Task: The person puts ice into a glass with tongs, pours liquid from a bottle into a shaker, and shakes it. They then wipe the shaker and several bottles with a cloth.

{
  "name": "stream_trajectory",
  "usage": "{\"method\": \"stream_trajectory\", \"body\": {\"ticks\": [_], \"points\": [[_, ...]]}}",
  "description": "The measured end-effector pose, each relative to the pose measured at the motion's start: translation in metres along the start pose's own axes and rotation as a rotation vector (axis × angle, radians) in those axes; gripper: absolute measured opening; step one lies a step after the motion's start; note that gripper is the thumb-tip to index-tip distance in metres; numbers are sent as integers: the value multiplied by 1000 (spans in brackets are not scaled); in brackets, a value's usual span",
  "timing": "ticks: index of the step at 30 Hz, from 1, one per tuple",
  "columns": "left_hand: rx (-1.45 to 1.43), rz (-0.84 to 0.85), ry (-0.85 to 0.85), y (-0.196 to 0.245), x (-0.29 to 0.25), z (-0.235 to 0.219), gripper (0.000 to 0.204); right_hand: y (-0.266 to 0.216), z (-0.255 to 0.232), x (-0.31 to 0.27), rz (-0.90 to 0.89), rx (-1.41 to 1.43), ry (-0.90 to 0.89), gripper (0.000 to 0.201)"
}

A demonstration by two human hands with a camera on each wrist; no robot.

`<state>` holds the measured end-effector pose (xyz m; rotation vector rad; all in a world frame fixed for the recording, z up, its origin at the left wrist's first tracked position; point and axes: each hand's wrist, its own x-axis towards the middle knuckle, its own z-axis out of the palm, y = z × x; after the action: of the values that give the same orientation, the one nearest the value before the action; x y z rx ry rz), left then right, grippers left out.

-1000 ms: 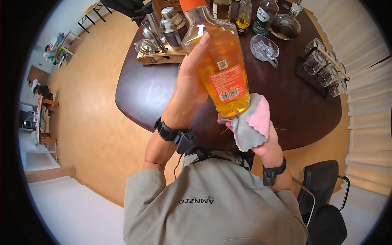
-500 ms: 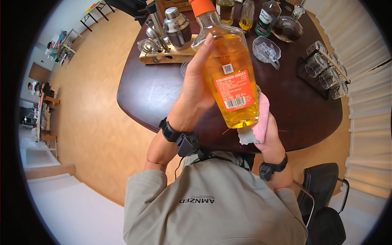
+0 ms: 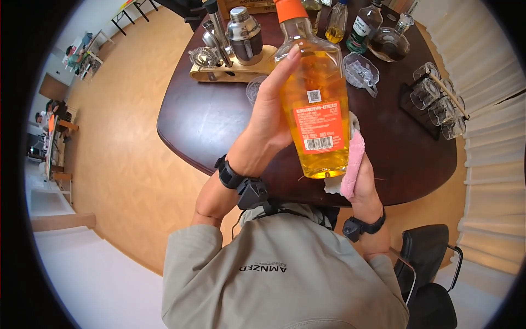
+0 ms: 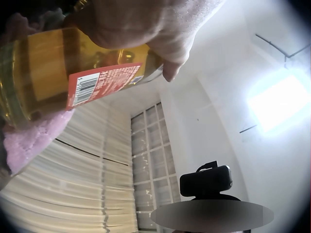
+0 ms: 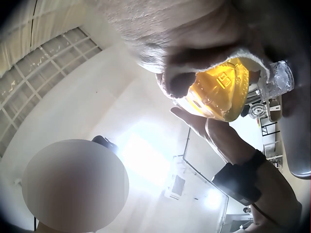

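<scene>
In the head view my left hand [image 3: 274, 112] grips a glass bottle of amber liquor [image 3: 323, 74] with an orange cap, its thumb along the near face. The bottle is held up over the table, tilted, with its red back label [image 3: 319, 126] toward me. My right hand [image 3: 366, 178] holds a pink and grey cloth [image 3: 354, 164] against the bottle's lower right side, near the base. Most of the right fingers are hidden behind cloth and bottle. From the right wrist view, the cloth wraps close around the bottle's yellow-looking base [image 5: 221, 90].
On the dark table [image 3: 203, 120] stand a bar tool rack [image 3: 235, 74] with a cocktail shaker [image 3: 245, 38], a glass bowl of ice [image 3: 360, 74], several bottles, including a green-labelled bottle [image 3: 362, 30] and a round decanter [image 3: 390, 44], and a glass rack [image 3: 435, 104].
The bottle has come down and to the right, turning its label more squarely to me. The cloth has gone from under the base to the bottle's right side. The view has shifted slightly.
</scene>
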<state>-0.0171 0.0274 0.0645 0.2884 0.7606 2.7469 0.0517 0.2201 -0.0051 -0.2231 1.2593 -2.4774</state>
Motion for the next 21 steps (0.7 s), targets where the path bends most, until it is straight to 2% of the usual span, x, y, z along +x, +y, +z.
{"method": "stream_trajectory", "body": {"ticks": [7, 10, 12, 15, 21], "points": [[28, 37, 31, 0, -1, 5, 43, 2, 0, -1, 16, 13, 10, 61], [22, 15, 41, 2, 0, 6, 44, -5, 13, 1, 7, -60, 80, 71], [27, 0, 52, 3, 0, 5, 44, -5, 14, 1, 34, 102, -30, 84], [20, -42, 54, 5, 1, 4, 44, -12, 17, 0, 32, 45, -105, 91], [-24, -70, 20, 6, 1, 1, 44, -12, 21, -3, 44, 35, -70, 93]]}}
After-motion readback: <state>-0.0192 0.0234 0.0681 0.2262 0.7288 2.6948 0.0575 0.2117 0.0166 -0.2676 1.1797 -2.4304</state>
